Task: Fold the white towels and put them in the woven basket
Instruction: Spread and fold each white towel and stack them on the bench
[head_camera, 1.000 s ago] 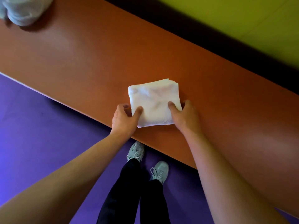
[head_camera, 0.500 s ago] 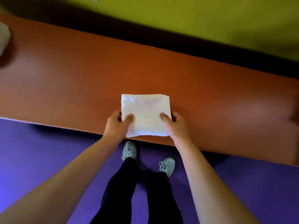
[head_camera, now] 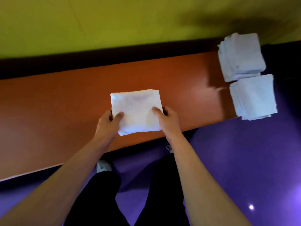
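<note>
Folding looked done: my left hand (head_camera: pixel 106 122) and right hand (head_camera: pixel 167 119) pinched the square folded white towel (head_camera: pixel 136 110); carrying it toward the stacked white towels (head_camera: pixel 242 57) came next, I judged.

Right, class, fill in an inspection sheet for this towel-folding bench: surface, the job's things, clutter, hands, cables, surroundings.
Surface: orange bench top, long and smooth.
Job's things: one folded white towel near the front edge; two stacks of folded towels at the bench's right end, the far stack and the near stack, the near one reaching past the bench edge. No woven basket in view.
Clutter: nothing seen.
Hands: left hand and right hand each grip a near side of the folded towel, thumbs on top.
Cables: nothing seen.
Surroundings: yellow-green wall behind; purple floor; the person's dark trousers and a pale shoe below.
</note>
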`<state>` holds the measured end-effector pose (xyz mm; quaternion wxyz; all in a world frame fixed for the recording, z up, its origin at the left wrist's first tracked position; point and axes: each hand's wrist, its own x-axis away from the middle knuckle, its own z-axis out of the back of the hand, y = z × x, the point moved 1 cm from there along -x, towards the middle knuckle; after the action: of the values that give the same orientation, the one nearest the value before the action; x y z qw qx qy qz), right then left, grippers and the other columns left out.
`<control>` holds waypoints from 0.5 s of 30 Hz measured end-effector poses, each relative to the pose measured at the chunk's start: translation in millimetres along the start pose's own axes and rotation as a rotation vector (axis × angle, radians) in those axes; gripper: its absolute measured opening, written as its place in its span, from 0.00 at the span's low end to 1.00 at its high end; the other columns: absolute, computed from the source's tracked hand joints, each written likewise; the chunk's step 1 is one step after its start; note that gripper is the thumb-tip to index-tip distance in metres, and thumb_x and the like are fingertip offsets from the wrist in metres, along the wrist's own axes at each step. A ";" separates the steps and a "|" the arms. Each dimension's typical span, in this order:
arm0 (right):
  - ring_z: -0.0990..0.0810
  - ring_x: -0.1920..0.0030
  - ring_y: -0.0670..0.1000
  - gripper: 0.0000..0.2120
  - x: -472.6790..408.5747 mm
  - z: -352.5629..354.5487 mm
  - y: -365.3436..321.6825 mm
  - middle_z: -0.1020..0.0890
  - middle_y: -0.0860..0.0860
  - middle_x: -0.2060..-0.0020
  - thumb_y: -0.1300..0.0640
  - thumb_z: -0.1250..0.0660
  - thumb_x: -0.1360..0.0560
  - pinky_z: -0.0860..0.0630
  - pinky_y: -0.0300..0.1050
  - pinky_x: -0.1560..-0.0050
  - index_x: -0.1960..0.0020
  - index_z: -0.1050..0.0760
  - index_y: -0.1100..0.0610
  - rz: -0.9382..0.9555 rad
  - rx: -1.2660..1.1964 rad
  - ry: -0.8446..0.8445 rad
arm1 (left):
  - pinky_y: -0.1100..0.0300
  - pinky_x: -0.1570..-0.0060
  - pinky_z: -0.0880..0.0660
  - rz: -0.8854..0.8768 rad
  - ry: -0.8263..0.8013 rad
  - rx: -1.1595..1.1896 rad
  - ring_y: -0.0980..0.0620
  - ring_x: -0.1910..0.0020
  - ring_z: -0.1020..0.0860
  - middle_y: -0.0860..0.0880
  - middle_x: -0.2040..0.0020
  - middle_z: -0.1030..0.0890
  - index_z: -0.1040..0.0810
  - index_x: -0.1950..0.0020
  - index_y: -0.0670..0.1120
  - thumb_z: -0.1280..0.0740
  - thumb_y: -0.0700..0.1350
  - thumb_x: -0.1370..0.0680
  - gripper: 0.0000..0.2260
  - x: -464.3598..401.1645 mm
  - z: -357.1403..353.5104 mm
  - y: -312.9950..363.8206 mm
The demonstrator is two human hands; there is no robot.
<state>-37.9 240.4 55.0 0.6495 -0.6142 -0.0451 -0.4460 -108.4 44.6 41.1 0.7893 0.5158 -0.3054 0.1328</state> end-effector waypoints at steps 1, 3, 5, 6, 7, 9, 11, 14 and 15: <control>0.15 0.53 0.54 0.09 -7.0 17.9 -1.3 0.14 0.54 0.53 0.53 0.30 0.22 0.20 0.45 0.57 0.49 0.20 0.59 0.002 -0.016 0.013 | 0.55 0.57 0.24 -0.007 -0.008 -0.004 0.51 0.53 0.22 0.51 0.51 0.20 0.23 0.43 0.46 0.35 0.51 0.18 0.10 0.6 -17.5 10.1; 0.17 0.56 0.51 0.08 -22.4 54.9 -4.5 0.15 0.52 0.54 0.54 0.30 0.22 0.22 0.40 0.60 0.49 0.20 0.59 0.003 -0.036 0.028 | 0.58 0.60 0.26 -0.025 -0.016 -0.021 0.53 0.54 0.22 0.52 0.52 0.20 0.24 0.43 0.47 0.35 0.50 0.18 0.09 2.2 -54.2 28.8; 0.18 0.57 0.49 0.07 -38.7 94.2 -7.3 0.16 0.50 0.55 0.55 0.30 0.22 0.23 0.38 0.62 0.50 0.20 0.59 -0.004 -0.049 0.038 | 0.58 0.62 0.28 -0.035 -0.022 -0.040 0.53 0.57 0.23 0.52 0.54 0.21 0.24 0.46 0.46 0.34 0.50 0.18 0.08 5.1 -92.4 47.2; 0.18 0.57 0.49 0.06 -47.1 113.8 -8.2 0.16 0.50 0.56 0.55 0.30 0.21 0.23 0.39 0.61 0.50 0.20 0.58 -0.007 -0.060 0.040 | 0.59 0.63 0.29 -0.036 -0.025 -0.049 0.53 0.57 0.23 0.52 0.55 0.21 0.24 0.47 0.45 0.34 0.49 0.19 0.08 6.2 -111.6 55.4; 0.19 0.57 0.49 0.06 -55.4 133.1 -9.0 0.16 0.49 0.56 0.55 0.30 0.21 0.22 0.41 0.60 0.51 0.20 0.57 -0.009 -0.071 0.040 | 0.60 0.63 0.30 -0.032 -0.025 -0.057 0.54 0.57 0.24 0.52 0.55 0.21 0.24 0.46 0.45 0.34 0.49 0.18 0.08 7.2 -131.2 63.2; 0.18 0.56 0.48 0.05 -72.1 172.1 -10.4 0.16 0.49 0.55 0.54 0.30 0.21 0.21 0.44 0.56 0.50 0.20 0.55 -0.016 -0.086 0.038 | 0.60 0.62 0.29 -0.024 -0.025 -0.077 0.55 0.56 0.23 0.53 0.53 0.20 0.23 0.44 0.45 0.34 0.49 0.18 0.08 8.8 -169.9 78.6; 0.18 0.55 0.47 0.04 -89.9 210.9 -11.2 0.16 0.48 0.55 0.54 0.30 0.21 0.21 0.43 0.55 0.50 0.19 0.54 -0.024 -0.091 0.044 | 0.55 0.58 0.24 -0.017 -0.032 -0.089 0.52 0.53 0.21 0.51 0.51 0.19 0.22 0.45 0.45 0.34 0.49 0.19 0.09 8.9 -208.4 92.9; 0.18 0.55 0.47 0.03 -118.6 268.4 -10.7 0.16 0.46 0.55 0.55 0.31 0.22 0.22 0.41 0.56 0.49 0.19 0.52 -0.039 -0.110 0.075 | 0.44 0.48 0.22 -0.012 -0.066 -0.096 0.46 0.48 0.19 0.51 0.50 0.18 0.23 0.48 0.48 0.33 0.49 0.19 0.05 7.6 -265.8 114.9; 0.19 0.55 0.47 0.04 -128.4 286.7 -10.7 0.16 0.46 0.55 0.56 0.32 0.22 0.23 0.41 0.57 0.49 0.19 0.52 -0.039 -0.117 0.091 | 0.41 0.46 0.21 -0.014 -0.086 -0.093 0.46 0.47 0.19 0.51 0.49 0.18 0.23 0.48 0.49 0.33 0.49 0.19 0.04 6.8 -285.2 123.5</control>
<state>18.8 549.5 54.5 0.6049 -0.6294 -0.0014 -0.4878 -69.6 352.7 55.7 0.7994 0.4860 -0.3413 0.0907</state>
